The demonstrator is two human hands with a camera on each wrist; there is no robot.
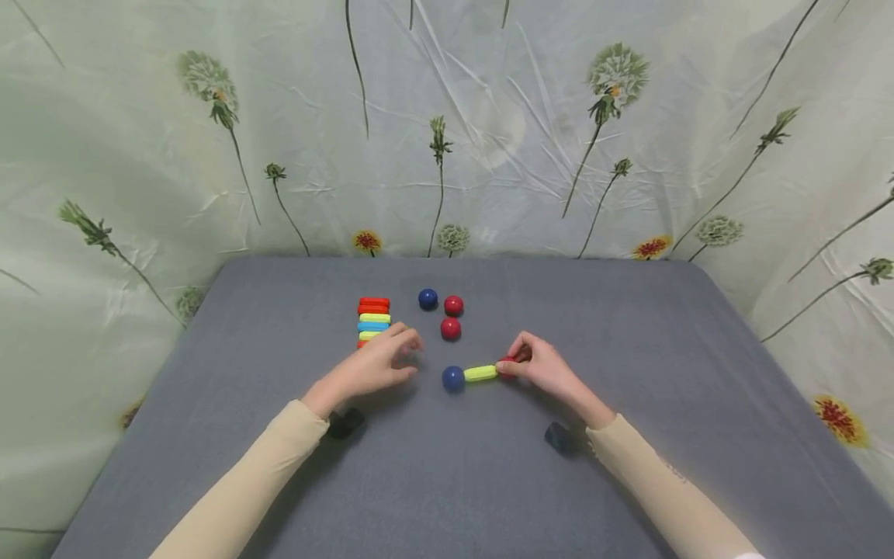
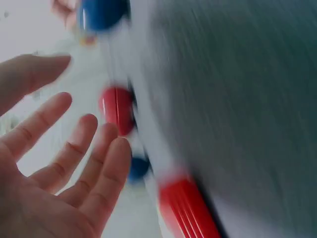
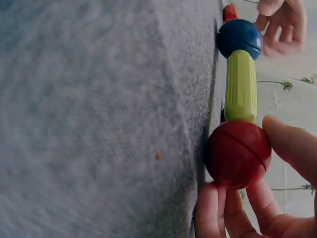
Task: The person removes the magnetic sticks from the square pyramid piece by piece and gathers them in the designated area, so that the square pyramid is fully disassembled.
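Observation:
My right hand (image 1: 546, 368) pinches a red ball (image 3: 238, 154) between thumb and fingers. That ball joins one end of a ribbed yellow-green rod (image 3: 241, 85), and a blue ball (image 3: 240, 38) joins the other end. The joined piece lies on the grey table (image 1: 447, 481). My left hand (image 1: 380, 363) is held with fingers spread and nothing in them, left of the blue ball and beside a row of coloured rods (image 1: 374, 318). In the left wrist view its fingers are apart, with a red rod (image 2: 188, 206) below, blurred.
Behind the joined piece lie two loose red balls (image 1: 450, 328) and one loose blue ball (image 1: 428, 299). The rods at the left are red, yellow-green and blue. A flowered curtain (image 1: 489, 194) hangs round the table's back and sides.

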